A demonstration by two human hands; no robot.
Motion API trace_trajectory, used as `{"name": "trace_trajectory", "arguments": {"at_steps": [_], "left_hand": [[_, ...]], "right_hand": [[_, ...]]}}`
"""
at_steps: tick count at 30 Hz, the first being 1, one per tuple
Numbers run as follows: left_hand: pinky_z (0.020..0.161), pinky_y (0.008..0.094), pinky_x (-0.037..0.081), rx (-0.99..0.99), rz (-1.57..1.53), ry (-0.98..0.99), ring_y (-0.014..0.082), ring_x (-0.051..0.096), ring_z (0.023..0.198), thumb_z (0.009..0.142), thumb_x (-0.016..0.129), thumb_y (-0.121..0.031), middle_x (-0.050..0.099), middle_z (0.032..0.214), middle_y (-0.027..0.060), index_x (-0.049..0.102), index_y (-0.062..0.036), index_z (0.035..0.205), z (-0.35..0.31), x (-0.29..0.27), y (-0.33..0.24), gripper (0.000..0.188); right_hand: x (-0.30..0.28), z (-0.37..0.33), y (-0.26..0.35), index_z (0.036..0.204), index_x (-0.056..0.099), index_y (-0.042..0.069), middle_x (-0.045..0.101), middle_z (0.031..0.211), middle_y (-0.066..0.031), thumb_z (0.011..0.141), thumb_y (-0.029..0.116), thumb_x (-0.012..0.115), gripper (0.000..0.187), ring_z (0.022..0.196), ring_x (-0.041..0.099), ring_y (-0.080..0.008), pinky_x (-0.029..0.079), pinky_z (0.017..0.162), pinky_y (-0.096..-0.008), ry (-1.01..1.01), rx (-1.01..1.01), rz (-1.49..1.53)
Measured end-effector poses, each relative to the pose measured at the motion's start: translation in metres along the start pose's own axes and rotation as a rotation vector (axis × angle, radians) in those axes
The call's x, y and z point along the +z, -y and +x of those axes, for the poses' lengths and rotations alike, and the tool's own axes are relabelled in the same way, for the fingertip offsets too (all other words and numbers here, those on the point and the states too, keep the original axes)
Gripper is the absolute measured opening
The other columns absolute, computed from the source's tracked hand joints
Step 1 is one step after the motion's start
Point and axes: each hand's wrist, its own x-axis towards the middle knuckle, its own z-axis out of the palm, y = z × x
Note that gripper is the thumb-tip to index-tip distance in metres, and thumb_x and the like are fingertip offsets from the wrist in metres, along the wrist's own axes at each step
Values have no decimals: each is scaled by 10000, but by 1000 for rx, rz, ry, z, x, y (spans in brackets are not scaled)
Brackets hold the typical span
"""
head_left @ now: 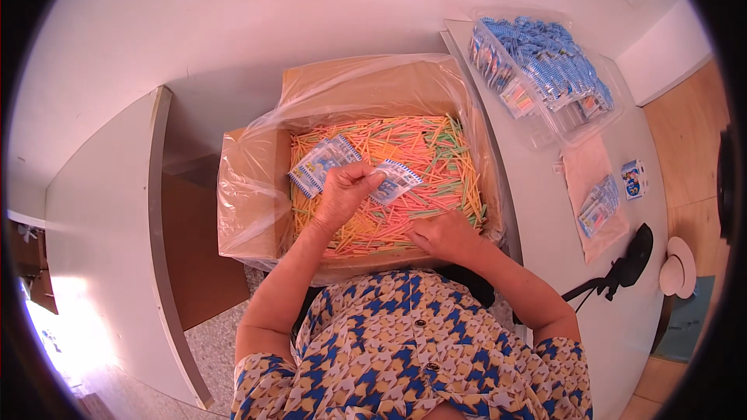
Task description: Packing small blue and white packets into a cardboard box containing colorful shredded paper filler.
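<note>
My left hand (348,190) is closed, its thumb and fingers pinching a small clear packet with blue-striped ends (398,180). Several similar packets (325,162) show on the far left side of that hand, above the sticks; whether its fingers hold them too I cannot tell. Under both hands spreads a deep layer of thin pastel sticks (358,227) in pink, yellow, orange and green. My right hand (451,235) is down at the near right of the sticks, fingers curled inward; what they hold, if anything, is hidden. The sticks fill a cardboard box (261,222) lined with clear plastic.
To the right, a grey table (545,222) bears a clear plastic bin (548,136) heaped with blue-striped packets (548,54). Nearer lie a pinkish cloth (580,162) with packets on it, a small blue-and-white pack (633,180) and a black stand (622,272). A grey panel (109,218) stands left.
</note>
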Motion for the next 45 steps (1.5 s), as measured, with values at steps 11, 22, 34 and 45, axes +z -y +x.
{"name": "trace_trajectory", "arguments": {"at_steps": [11, 22, 34, 45], "left_hand": [[700, 224, 469, -50, -62, -9, 33, 542, 768, 919, 615, -92, 644, 824, -33, 701, 2, 954, 1, 6, -5, 132], [646, 197, 407, -83, 28, 37, 16, 461, 713, 925, 607, -92, 563, 747, -74, 684, -1, 878, -1, 11, -21, 128], [692, 218, 488, -107, -48, 47, 63, 592, 786, 833, 698, -31, 658, 795, -20, 712, -11, 904, 1, 4, -13, 76], [780, 251, 534, -64, -73, 227, 136, 625, 913, 813, 712, -40, 663, 1027, 59, 734, -61, 982, 1, 9, -20, 172]], "right_hand": [[-4, 12, -23, 656, 596, 64, 558, 595, -158, 828, 304, 584, 296, 584, 581, -346, 440, 545, -461, 256, 130, 151], [-27, 28, -21, 707, 565, -10, 445, 573, -104, 847, 274, 664, 331, 530, 395, -154, 383, 533, -331, 134, 383, 755], [-68, 49, -4, 685, 588, -11, 511, 569, 3, 866, 271, 659, 343, 555, 466, -65, 374, 503, -266, 59, 479, 801], [-50, 81, -20, 686, 604, -38, 483, 573, 12, 840, 314, 668, 390, 552, 424, -56, 329, 467, -277, -63, 545, 879]]}}
